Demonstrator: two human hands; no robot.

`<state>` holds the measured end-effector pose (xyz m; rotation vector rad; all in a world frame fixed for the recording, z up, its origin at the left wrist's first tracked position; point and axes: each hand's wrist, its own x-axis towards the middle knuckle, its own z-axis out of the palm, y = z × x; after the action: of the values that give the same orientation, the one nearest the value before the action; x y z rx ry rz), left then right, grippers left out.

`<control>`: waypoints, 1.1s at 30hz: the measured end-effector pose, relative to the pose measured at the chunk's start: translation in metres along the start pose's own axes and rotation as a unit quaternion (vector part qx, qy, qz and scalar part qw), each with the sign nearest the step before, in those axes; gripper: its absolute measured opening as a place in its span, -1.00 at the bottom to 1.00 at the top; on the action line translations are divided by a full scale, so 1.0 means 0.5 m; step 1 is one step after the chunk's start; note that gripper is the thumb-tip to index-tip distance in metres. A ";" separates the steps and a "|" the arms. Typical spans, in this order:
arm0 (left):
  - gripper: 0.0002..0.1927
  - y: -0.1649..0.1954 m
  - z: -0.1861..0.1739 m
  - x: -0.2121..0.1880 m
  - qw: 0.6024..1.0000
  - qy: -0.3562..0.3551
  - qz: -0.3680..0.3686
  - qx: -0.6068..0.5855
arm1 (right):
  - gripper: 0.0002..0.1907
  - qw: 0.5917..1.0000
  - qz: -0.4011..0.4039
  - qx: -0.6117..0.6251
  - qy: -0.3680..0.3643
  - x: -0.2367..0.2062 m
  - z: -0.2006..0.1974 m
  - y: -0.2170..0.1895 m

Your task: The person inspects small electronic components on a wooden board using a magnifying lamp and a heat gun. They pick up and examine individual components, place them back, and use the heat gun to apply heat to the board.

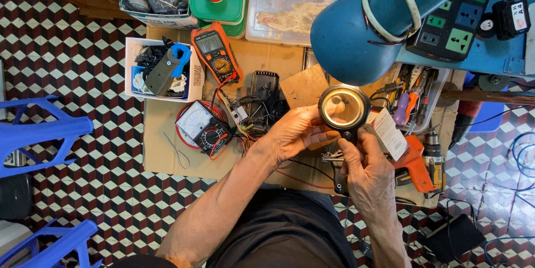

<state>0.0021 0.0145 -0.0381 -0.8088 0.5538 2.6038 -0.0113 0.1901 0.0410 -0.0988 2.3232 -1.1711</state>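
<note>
My left hand (294, 131) and my right hand (365, 170) hold a round black lamp head (344, 106) with a pale yellow lens, above a sheet of cardboard (167, 145) on the floor. The left fingers wrap its left side and a fingertip rests on the lens. The right hand grips the black stem under it from below. A white paper tag (388, 133) hangs just right of the right hand. Thin red and black wires (301, 173) run beneath both hands.
A big blue desk lamp (362, 20) hangs over the scene. On the cardboard lie an orange multimeter (215, 50), an analogue meter (199, 126), a white parts box (161, 70), an orange drill (415, 162) and a tool tray (412, 98). Blue plastic chairs (39, 134) stand left.
</note>
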 end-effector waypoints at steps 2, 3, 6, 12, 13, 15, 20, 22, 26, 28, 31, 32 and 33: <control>-0.66 0.000 -0.002 -0.001 1.000 -0.006 0.001 0.002 | -0.65 1.000 -0.005 0.007 0.000 -0.001 0.000 -0.003; -0.66 0.000 -0.003 0.000 1.000 -0.009 0.002 0.003 | -0.65 1.000 -0.010 0.012 0.000 -0.002 0.000 -0.004; -0.65 0.000 -0.007 0.000 1.000 -0.016 0.006 0.000 | -0.67 1.000 -0.006 0.015 0.001 -0.004 -0.001 -0.007; -0.66 -0.001 -0.015 0.001 0.999 -0.032 0.004 0.007 | -0.66 1.000 -0.010 0.017 0.004 -0.006 0.000 -0.007; -0.65 -0.001 -0.015 0.001 0.999 -0.036 0.004 0.002 | -0.66 1.000 -0.010 0.019 0.005 -0.005 0.000 -0.006; -0.65 -0.002 -0.016 0.001 0.999 -0.045 0.005 -0.007 | -0.66 1.000 -0.007 0.012 0.001 -0.005 -0.001 -0.005; -0.65 -0.003 -0.009 0.004 0.999 -0.034 -0.002 -0.005 | -0.65 1.000 -0.014 0.022 0.003 -0.007 -0.002 -0.008; -0.66 -0.002 -0.005 0.001 1.000 -0.027 -0.002 -0.005 | -0.65 1.000 -0.014 0.028 0.003 -0.008 -0.003 -0.011; -0.67 0.001 0.005 -0.008 1.000 -0.015 -0.001 -0.008 | -0.64 1.000 0.000 0.008 0.000 -0.007 -0.001 -0.014; -0.68 0.001 0.010 -0.011 1.000 -0.005 0.000 -0.004 | -0.63 1.000 0.005 -0.001 0.000 -0.006 0.000 -0.013; -0.70 0.000 0.015 -0.014 1.000 0.011 0.002 0.009 | -0.64 1.000 -0.006 0.000 0.003 -0.007 0.001 -0.012; -0.70 0.000 0.015 -0.015 1.000 0.012 0.003 0.010 | -0.64 1.000 -0.006 -0.005 0.002 -0.006 0.001 -0.012; -0.70 0.000 0.015 -0.015 1.000 0.013 0.003 0.011 | -0.64 1.000 -0.006 -0.009 0.001 -0.006 0.001 -0.012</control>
<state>0.0047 0.0164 -0.0279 -0.8348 0.5933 2.5921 -0.0095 0.1870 0.0466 -0.1182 2.3387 -1.1578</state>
